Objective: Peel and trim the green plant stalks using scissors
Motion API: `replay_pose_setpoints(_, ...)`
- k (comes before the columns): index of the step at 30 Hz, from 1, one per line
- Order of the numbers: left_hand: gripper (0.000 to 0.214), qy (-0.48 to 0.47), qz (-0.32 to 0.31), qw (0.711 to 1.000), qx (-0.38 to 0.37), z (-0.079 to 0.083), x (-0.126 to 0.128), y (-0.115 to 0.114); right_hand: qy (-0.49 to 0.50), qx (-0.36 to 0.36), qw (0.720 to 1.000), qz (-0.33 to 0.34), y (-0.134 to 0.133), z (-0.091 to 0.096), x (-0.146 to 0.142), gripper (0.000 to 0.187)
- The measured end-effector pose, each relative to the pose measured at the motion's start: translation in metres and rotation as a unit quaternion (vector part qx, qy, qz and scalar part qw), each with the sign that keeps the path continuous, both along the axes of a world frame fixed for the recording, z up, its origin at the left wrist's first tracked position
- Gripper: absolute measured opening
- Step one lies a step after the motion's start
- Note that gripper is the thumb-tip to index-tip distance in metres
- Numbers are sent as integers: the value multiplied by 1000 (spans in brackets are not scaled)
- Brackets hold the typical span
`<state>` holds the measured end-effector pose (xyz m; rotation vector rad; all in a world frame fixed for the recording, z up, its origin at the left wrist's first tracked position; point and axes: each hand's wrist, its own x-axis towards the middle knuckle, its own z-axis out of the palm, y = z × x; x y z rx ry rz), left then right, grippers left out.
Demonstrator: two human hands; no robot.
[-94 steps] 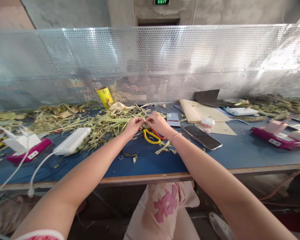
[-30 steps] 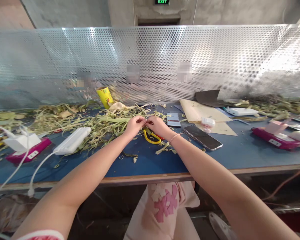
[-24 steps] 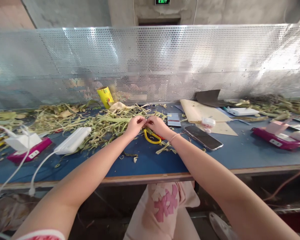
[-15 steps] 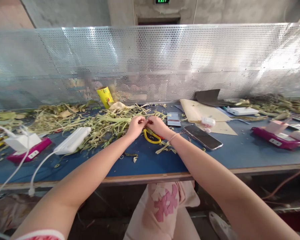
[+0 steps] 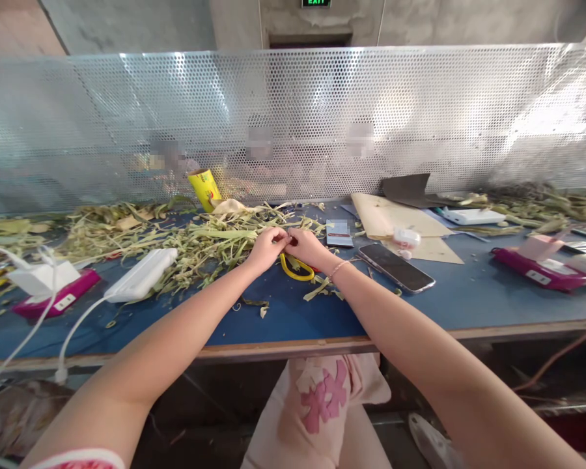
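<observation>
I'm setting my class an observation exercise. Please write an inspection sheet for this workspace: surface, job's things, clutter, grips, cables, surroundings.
Surface: blue tabletop, wooden front edge, scattered scraps.
Job's things: plant strips heaped beside the left grip; yellow loop, perhaps a scissors handle, nearer the wearer.
Clutter: phone, tilted yellow tube, beige papers, white case.
Grips: left grip and right grip close together, tips seeming to touch; anything held is too small to tell.
Cables: white cable hanging over the front edge at left; pinkish cable at right.
Surroundings: perforated screen, blurred shapes behind; EXIT sign above.
</observation>
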<state>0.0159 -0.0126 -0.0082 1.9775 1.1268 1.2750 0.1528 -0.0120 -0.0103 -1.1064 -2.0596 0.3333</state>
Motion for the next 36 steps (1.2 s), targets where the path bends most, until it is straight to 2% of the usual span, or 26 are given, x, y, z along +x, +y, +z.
replay_pose_setpoints(5,18,-12,-3,1000,-17,2,0,0,13,14,1000,-16,2,-4,-2,5)
replay_pose_setpoints(9,20,-17,-5,1000,-16,-1,1,1,-20,12,1000,-6,2,-2,-2,3)
replay_pose_setpoints(18,21,-78,-7,995,-65,-1,1,0,-45,-34,997,45,4,3,0,16)
replay_pose_setpoints(23,22,-85,-5,993,-75,1,2,-2,-24,-85,995,55,3,5,3,15)
replay_pose_setpoints(29,24,-68,4,995,-67,0,0,2,18,-159,982,103,3,1,3,14)
replay_pose_setpoints(32,21,-65,24,996,-63,1,-1,2,19,-143,986,81,1,1,3,16)
replay_pose_setpoints(36,16,-97,55,985,-129,5,3,-4,22,-86,995,33,-3,4,3,15)
